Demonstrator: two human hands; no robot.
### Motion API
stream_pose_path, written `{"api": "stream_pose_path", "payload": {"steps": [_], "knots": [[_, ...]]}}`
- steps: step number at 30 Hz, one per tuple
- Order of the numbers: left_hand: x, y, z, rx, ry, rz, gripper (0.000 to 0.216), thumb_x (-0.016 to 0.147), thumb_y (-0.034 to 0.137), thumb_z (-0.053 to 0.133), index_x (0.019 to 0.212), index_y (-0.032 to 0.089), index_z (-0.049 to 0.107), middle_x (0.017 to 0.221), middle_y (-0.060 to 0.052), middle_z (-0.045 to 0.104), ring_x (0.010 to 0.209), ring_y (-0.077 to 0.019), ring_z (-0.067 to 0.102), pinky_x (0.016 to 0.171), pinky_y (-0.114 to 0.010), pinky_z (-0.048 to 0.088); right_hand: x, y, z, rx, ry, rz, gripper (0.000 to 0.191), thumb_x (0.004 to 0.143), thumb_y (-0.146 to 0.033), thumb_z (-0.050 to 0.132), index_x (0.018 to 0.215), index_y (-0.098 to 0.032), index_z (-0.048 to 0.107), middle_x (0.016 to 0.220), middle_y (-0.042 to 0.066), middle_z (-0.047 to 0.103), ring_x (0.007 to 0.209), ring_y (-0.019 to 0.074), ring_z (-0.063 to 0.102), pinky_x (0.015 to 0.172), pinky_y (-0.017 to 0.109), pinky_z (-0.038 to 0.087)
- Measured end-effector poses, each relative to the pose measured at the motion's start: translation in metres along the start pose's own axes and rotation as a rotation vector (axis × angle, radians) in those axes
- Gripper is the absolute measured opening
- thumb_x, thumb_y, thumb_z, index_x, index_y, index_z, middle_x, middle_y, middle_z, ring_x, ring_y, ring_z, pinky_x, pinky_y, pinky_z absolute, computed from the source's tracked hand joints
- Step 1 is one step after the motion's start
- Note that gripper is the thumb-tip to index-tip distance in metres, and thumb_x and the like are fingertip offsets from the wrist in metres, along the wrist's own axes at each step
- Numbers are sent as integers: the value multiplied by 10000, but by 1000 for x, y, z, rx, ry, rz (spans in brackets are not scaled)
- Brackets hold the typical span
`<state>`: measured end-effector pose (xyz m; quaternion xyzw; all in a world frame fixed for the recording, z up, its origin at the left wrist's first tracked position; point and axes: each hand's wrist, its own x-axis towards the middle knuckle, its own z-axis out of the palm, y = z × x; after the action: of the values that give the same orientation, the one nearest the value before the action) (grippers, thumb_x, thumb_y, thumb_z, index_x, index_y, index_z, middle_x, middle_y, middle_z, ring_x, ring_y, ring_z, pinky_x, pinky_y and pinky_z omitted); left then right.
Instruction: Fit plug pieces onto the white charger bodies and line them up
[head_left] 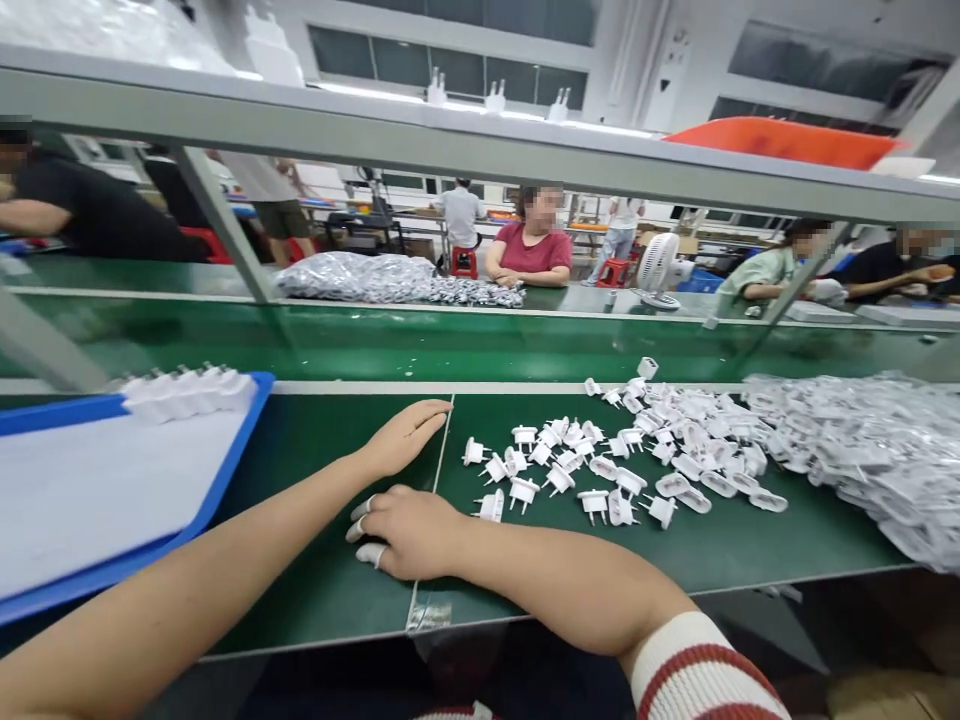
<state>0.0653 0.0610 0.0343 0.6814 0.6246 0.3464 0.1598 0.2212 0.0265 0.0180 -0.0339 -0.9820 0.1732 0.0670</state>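
My left hand (409,435) is stretched out over the green work surface (300,590), fingers extended toward the right and nothing visible in them. Closer to me, my right hand (412,530) lies palm down with its fingers spread to the left. White finger cots (371,552) cover some of its fingertips. Both hands are by a thin pale seam (442,445) in the surface. Just right of them lie many loose white plug pieces (523,492) with two pins, some on their sides. The undersides of both hands are hidden.
A blue tray (244,430) at left holds a white sheet and a row of white plug pieces (187,393). Clear plastic bags (877,450) are piled at right. A metal shelf (480,140) crosses above. Beyond the green belt (420,345), several people sit near a fan (658,270).
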Motion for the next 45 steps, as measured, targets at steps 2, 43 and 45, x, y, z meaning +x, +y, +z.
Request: {"api": "stream_pose_path", "payload": {"steps": [2,43,45], "knots": [[12,-2,14,-17,-48,17,659,972,652,398,1402,238,678,1554,-108,596,1483,-327,510,1301,-488,347,1,1,2,-30,-14,-17,330,1054,-313,586,1330,-175,704,1372,69,717,1248,275,628,1050,385,549],[32,-20,44,-314,-408,160,598,700,830,740,965,299,813,1369,-77,723,1405,-369,567,1259,-584,383,3,-28,-24,-215,-148,-114,277,1077,-177,529,1258,-151,738,1317,83,748,1165,164,689,735,260,525],[33,-21,45,-330,-390,157,615,686,855,726,927,297,820,1336,-79,738,1388,-372,581,1255,-571,394,-16,-26,-35,-212,-88,-103,295,1104,-200,486,1264,-165,730,1364,80,726,1202,145,673,835,231,527]]}}
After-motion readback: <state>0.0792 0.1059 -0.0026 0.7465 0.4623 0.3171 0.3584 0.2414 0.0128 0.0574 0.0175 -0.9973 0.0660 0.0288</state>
